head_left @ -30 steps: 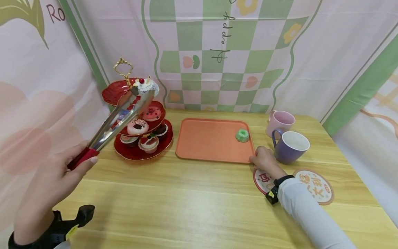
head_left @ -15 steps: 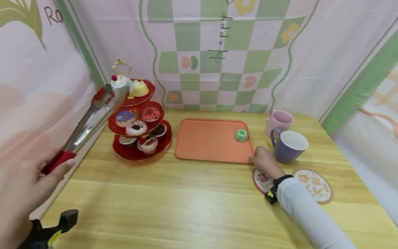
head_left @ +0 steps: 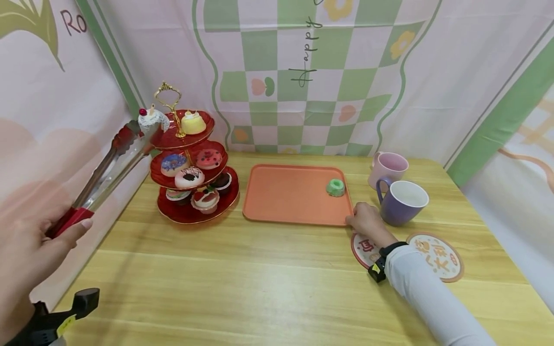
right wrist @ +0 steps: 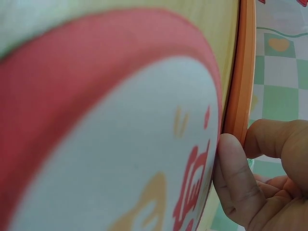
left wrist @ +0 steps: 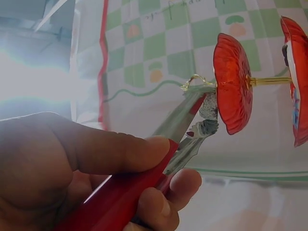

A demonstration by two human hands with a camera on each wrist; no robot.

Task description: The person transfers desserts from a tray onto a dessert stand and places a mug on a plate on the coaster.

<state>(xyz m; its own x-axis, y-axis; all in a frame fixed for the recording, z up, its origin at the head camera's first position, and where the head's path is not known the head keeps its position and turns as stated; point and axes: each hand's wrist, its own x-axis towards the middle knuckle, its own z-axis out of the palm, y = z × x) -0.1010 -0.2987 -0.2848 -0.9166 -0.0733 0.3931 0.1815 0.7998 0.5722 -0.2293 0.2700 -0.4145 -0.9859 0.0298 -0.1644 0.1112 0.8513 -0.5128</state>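
Note:
My left hand (head_left: 32,252) grips a pair of metal tongs (left wrist: 115,197) by the red handles, at the left of the head view. Between the tong tips is a small white-frosted cake (head_left: 152,119) with a cherry, at the left edge of the top plate of a red three-tier cake stand (head_left: 170,142). Whether the cake rests on that plate I cannot tell. On the right, my right hand (head_left: 367,220) pinches the near right corner of an orange tray (head_left: 294,197) between thumb and fingers. A green ring-shaped cake (head_left: 335,188) sits on the tray.
A yellow cake (head_left: 193,123) is on the stand's top plate, with several doughnuts and cupcakes on the lower tiers. Right of the tray stand a pink mug (head_left: 391,169) and a purple mug (head_left: 402,206). Two round coasters (head_left: 437,257) lie near the right forearm.
My left hand has moved left with the tongs, carrying the white-frosted cake from the right of the top plate to its left edge. My right hand stays at the tray corner.

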